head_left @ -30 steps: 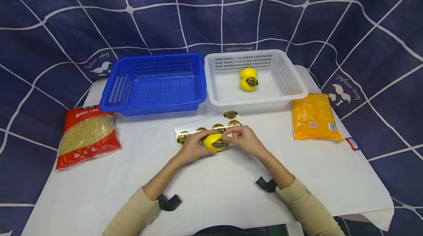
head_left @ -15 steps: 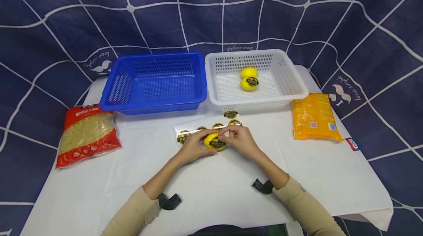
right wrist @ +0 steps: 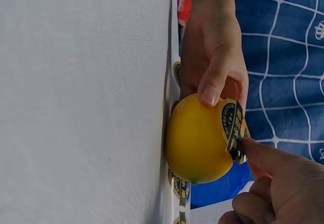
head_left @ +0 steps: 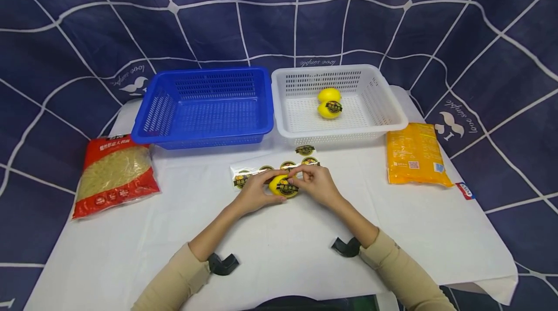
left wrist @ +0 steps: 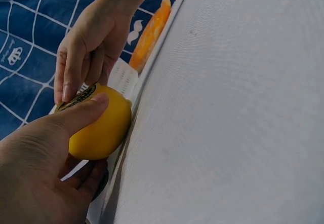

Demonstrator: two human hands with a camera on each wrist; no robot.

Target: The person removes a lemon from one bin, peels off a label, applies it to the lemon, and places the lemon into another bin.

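Observation:
In the head view my left hand (head_left: 254, 195) grips a yellow lemon (head_left: 274, 186) just above the white table, thumb on the near side and fingers on the far side. A black-and-gold oval sticker (right wrist: 232, 124) lies over the lemon's skin, its dark band standing off a little at one end. At that end my right hand (head_left: 319, 185) pinches the sticker's edge between thumb and forefinger, as the right wrist view shows. Behind both hands lies a sheet of similar stickers (head_left: 241, 180), partly covered by the hands.
A blue basket (head_left: 202, 139) and a white basket (head_left: 340, 133) stand at the back. Two lemons (head_left: 329, 109) are in the white one, one with a sticker showing. A red pasta bag (head_left: 117, 175) lies left, an orange packet (head_left: 414, 156) right.
The sticker has come from a slanted position at the lemon's right end to lying flatter across it. My right hand has shifted slightly left; the left hand keeps its grip.

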